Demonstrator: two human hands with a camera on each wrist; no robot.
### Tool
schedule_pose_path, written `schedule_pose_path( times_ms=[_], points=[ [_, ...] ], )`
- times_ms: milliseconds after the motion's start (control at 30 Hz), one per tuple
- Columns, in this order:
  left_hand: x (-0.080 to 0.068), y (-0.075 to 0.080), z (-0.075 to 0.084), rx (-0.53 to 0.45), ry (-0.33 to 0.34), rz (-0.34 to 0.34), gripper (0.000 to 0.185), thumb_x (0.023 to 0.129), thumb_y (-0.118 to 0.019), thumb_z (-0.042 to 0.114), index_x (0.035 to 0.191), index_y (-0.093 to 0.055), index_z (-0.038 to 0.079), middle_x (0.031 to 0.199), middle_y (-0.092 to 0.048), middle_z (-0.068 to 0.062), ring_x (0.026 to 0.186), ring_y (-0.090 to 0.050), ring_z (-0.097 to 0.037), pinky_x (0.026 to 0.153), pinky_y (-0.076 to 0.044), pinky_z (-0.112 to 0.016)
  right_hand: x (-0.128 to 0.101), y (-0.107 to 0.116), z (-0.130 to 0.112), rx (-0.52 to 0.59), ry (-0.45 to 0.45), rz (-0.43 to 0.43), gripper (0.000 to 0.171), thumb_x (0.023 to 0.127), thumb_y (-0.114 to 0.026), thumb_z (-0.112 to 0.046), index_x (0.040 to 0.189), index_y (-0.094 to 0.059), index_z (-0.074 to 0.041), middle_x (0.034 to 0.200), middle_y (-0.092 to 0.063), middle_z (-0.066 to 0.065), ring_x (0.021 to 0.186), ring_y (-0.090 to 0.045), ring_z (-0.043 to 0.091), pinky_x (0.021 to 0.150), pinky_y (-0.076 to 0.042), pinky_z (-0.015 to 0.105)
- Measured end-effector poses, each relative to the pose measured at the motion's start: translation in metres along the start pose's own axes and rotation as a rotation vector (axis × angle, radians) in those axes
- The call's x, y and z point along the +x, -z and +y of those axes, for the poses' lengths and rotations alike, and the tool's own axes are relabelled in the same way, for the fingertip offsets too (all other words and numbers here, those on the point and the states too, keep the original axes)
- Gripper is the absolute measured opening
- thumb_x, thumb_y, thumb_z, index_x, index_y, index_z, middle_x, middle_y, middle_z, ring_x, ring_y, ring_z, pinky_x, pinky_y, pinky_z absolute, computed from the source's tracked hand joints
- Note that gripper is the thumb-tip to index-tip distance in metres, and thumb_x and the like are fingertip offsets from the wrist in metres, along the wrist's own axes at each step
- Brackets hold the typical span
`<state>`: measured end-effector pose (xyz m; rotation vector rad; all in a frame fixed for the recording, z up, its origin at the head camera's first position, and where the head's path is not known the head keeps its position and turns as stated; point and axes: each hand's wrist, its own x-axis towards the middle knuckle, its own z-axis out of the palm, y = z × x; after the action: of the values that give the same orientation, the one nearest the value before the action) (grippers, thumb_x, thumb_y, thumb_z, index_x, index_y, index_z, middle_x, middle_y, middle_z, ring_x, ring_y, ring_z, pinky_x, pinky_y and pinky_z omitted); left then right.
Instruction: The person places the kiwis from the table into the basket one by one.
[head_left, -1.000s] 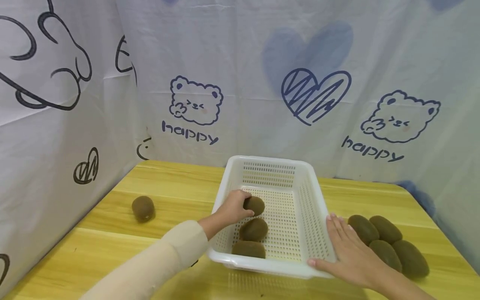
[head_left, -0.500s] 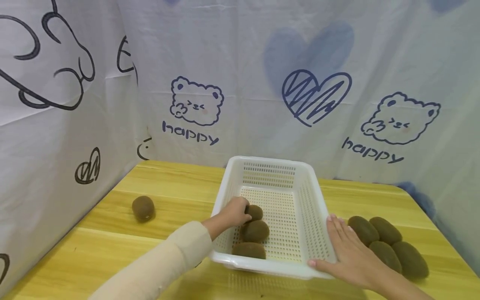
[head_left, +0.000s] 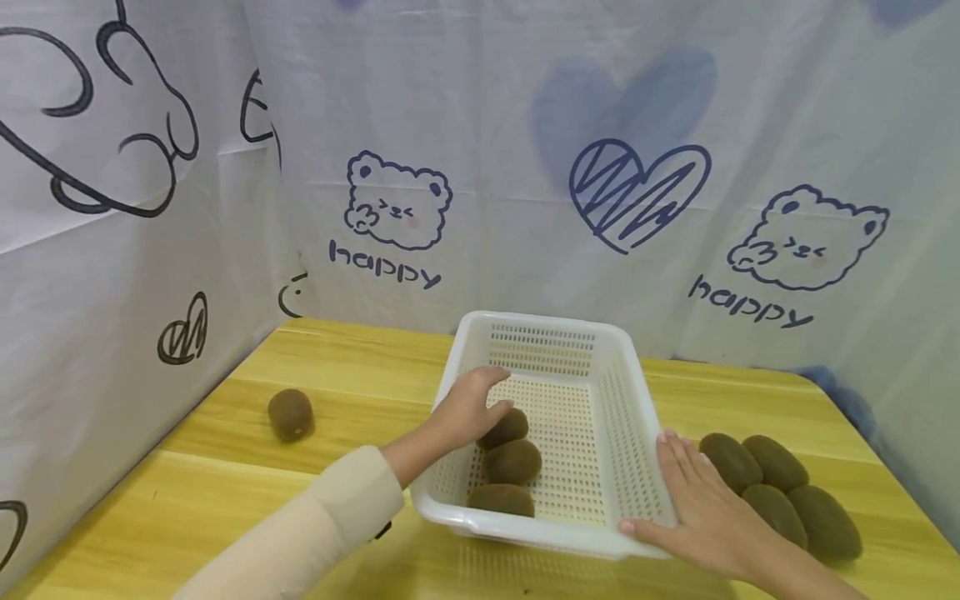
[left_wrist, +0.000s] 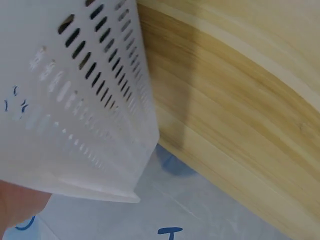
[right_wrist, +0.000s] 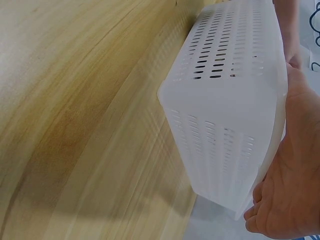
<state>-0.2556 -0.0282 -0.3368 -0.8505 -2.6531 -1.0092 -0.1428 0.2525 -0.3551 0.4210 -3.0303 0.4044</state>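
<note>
Fig.: My left hand sits inside the white basket, fingers loosely curled over the rearmost kiwi, touching w/o a clear grip. Two more kiwis lie nearer me along the left wall. My right hand lies flat, fingers straight, vs. the basket's right wall. Risk: if I lift carelessly, fruit may roll; the light basket could slide toward the four kiwis just beside my right hand.

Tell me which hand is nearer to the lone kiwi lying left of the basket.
Left. The left hand is over the white basket's left side, toward the lone kiwi. The right hand rests against the basket's far right wall, beside four other kiwis.
</note>
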Motion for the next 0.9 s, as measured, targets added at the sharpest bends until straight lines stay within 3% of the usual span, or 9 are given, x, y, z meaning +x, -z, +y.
schedule_pose_path(
  times_ms=[133,367,667,900],
  points=[
    [-0.004,0.006,0.003,-0.022,-0.091,0.172,0.041,0.081,-0.066,0.006,0.117,-0.056,-0.012,0.123,-0.057,-0.028,0.119,-0.052,-0.039,0.103,-0.042,-0.045,0.000,0.000,0.000,-0.010,0.007,0.017,0.109,0.075,-0.063,-0.059,0.141,-0.018,0.015,0.148,-0.017,0.033,0.135,-0.019,0.051,0.107,-0.023,0.061],
    [-0.017,0.011,0.003,-0.022,-0.116,0.337,0.044,0.081,-0.068,0.010,0.120,-0.056,-0.009,0.128,-0.054,-0.027,0.120,-0.051,-0.039,0.103,-0.042,-0.047,0.000,-0.002,0.001,0.001,0.008,0.018,0.109,0.075,-0.064,-0.059,0.141,-0.018,0.015,0.148,-0.017,0.034,0.135,-0.019,0.051,0.107,-0.022,0.061],
    [-0.034,0.017,-0.014,-0.046,-0.110,0.437,0.047,0.080,-0.070,0.009,0.120,-0.055,-0.010,0.131,-0.051,-0.027,0.122,-0.049,-0.040,0.100,-0.044,-0.046,0.000,-0.003,0.002,-0.001,0.012,0.020,0.109,0.075,-0.064,-0.059,0.142,-0.018,0.014,0.149,-0.017,0.033,0.135,-0.019,0.050,0.107,-0.023,0.061],
    [-0.045,0.021,-0.031,-0.033,-0.079,0.469,0.049,0.081,-0.070,0.012,0.124,-0.054,-0.008,0.130,-0.052,-0.026,0.122,-0.050,-0.039,0.101,-0.041,-0.046,0.000,-0.003,0.002,-0.002,0.011,0.019,0.109,0.075,-0.064,-0.059,0.142,-0.018,0.014,0.149,-0.017,0.033,0.135,-0.019,0.050,0.107,-0.023,0.062]
  ],
)
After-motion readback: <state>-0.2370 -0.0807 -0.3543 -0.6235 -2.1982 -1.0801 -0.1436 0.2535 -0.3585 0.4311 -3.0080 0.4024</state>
